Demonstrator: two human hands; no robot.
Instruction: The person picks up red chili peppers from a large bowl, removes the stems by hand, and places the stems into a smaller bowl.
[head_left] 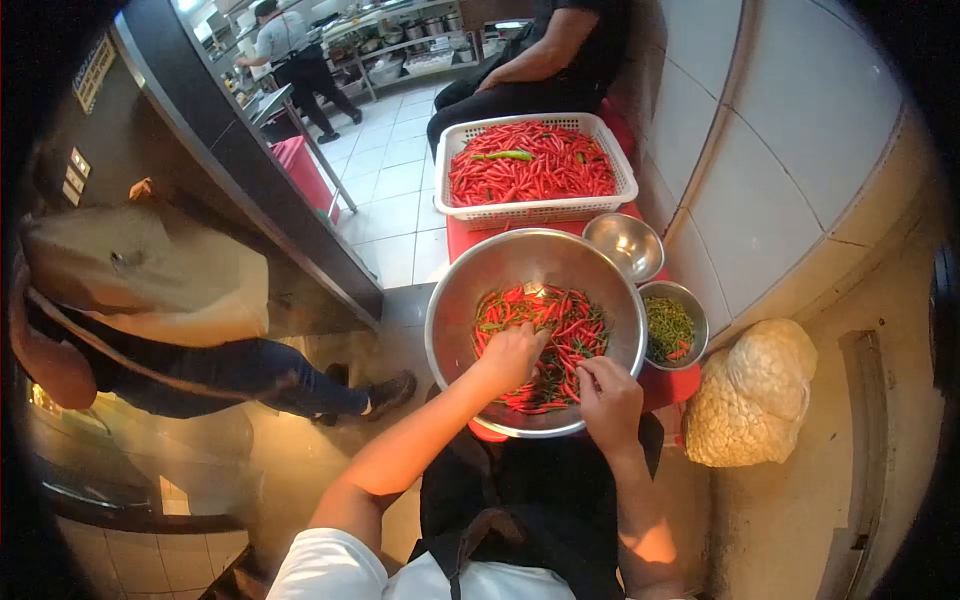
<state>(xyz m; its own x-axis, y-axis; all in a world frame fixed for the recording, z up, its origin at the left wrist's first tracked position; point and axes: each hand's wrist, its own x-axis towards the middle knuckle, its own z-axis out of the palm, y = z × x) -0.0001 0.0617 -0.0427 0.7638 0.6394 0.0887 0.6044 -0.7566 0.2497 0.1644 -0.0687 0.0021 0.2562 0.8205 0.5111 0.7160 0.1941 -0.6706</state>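
Red chilies [548,310], many with green stems, lie in a large steel bowl [455,290] in front of me. My left hand [512,355] reaches into the bowl over the pile, its fingers curled together; what they hold is hidden. At the bowl's near right side, my right hand [610,400] is closed in a pinch, with a red chili at its fingertips. Just right of the bowl, a smaller steel bowl [690,300] holds green stems and a few red bits. Behind that one stands another small steel bowl [625,247], shiny inside.
Beyond the bowls, a white basket [540,212] full of red chilies rests on a red surface. A seated person [530,60] is behind it. Another person [200,370] stands at left. A lumpy, pale bag [755,395] sits by the right wall.
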